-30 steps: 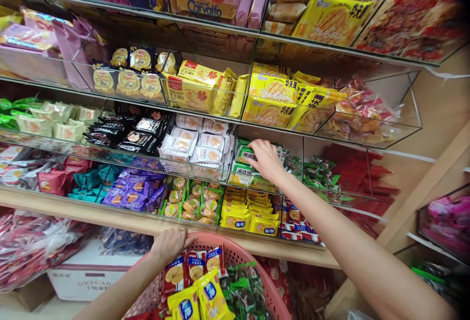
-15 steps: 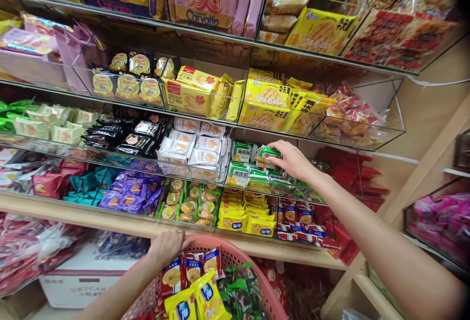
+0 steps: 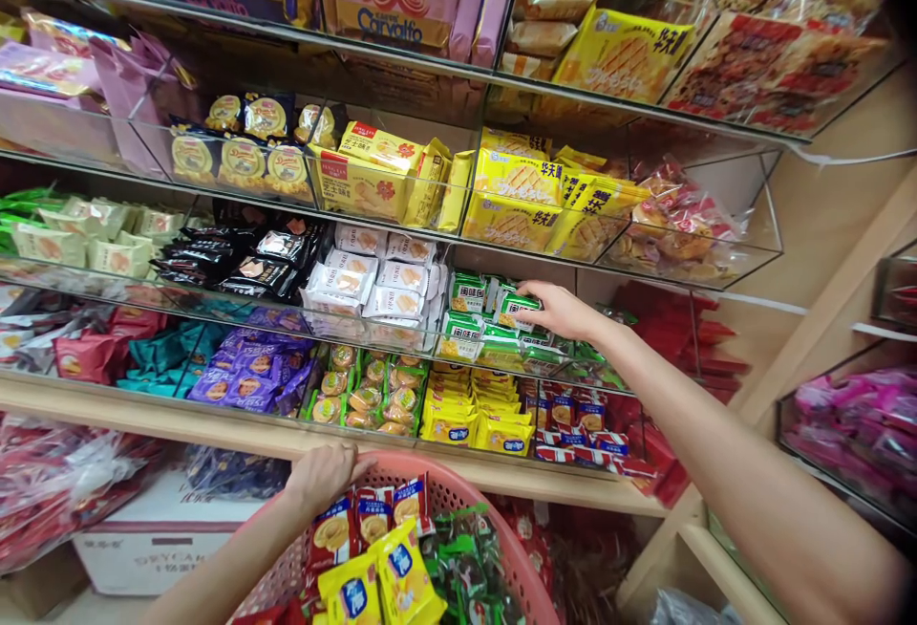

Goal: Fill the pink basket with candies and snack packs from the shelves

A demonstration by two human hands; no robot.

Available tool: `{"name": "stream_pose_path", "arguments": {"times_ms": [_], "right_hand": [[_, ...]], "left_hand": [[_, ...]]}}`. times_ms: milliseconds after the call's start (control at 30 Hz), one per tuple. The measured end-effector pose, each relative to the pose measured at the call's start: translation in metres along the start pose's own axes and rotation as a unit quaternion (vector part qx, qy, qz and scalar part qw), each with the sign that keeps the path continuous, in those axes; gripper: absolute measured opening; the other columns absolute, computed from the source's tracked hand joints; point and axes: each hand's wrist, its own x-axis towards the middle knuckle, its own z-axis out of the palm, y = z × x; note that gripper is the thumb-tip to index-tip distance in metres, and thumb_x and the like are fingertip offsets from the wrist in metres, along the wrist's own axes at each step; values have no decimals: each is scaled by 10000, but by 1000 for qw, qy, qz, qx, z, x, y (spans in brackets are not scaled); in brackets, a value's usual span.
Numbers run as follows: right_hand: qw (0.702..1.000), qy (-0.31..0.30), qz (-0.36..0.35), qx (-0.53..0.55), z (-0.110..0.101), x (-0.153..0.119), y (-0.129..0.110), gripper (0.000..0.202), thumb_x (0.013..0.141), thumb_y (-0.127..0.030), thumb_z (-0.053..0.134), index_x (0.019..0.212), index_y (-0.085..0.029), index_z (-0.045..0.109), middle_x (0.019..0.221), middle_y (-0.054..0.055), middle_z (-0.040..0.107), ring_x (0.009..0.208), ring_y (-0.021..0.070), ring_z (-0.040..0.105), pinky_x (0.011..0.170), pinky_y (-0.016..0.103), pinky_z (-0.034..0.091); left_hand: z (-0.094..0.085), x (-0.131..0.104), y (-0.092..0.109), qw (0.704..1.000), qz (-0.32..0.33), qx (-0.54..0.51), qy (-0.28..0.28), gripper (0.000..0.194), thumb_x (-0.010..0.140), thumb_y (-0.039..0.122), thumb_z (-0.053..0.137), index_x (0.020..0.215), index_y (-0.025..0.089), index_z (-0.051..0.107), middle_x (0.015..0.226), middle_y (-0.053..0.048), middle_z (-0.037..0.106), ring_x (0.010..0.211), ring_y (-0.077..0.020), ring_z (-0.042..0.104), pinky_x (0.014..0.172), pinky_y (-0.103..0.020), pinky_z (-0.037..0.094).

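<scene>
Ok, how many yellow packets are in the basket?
2 visible: left yellow packet, right yellow packet, side by side in front of the blue-labelled red packets; more may be hidden.

Green packs (image 3: 462, 334): open slot between the shelf above (image 3: 401, 224) and the clear front panel (image 3: 501, 357); right hand (image 3: 563, 308) and forearm block the right side.
White packs (image 3: 401, 289): stacked on the slot's left (a tight flank).
Basket (image 3: 512, 525): opening faces up, contents heaped inside, left hand (image 3: 322, 480) across its rim, wooden ledge (image 3: 494, 479) behind.
</scene>
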Motion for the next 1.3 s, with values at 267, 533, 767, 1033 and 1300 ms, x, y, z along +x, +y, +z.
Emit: {"name": "stream_pose_path", "arguments": {"times_ms": [267,533,767,1033,1300], "right_hand": [[1000,-4,3,-22,2,-1,-7,335,767,-366,545,1024,-154,516,1045,109,555,961,241,533,793,342,410],[998,-9,17,-58,1,-3,-13,464,753,-388,543,1163,-201,430,1151,122,491,1041,289,482,816,451,375],[994,-35,33,-102,5,0,-15,556,746,-446,533,1225,-191,413,1089,129,582,998,336,483,779,477,354],[985,91,-34,-143,-10,-27,-32,486,810,-392,493,1248,-201,401,1073,105,580,969,286,484,808,430,340],[973,135,86,166,-3,-157,-115,535,763,-390,572,1249,-245,401,1211,76,509,1043,234,507,878,376,388]], "left_hand": [[-6,-1,2,1000,-9,-10,-7,628,878,517,174,840,88,632,704,-187,669,676,-307,644,554,-357,445],[-7,-1,2,1000,4,-6,3,670,876,529,136,824,95,643,693,-185,667,675,-303,646,555,-356,452],[-5,-2,2,1000,-1,-2,-6,639,872,530,173,833,98,642,708,-183,673,683,-299,648,556,-353,458],[-8,-2,1,1000,-6,-22,3,667,861,558,180,799,84,646,699,-195,671,678,-276,653,571,-333,467],[-23,0,8,998,-17,-38,-47,720,838,597,162,833,60,642,738,-220,672,728,-328,649,585,-384,466]]}}
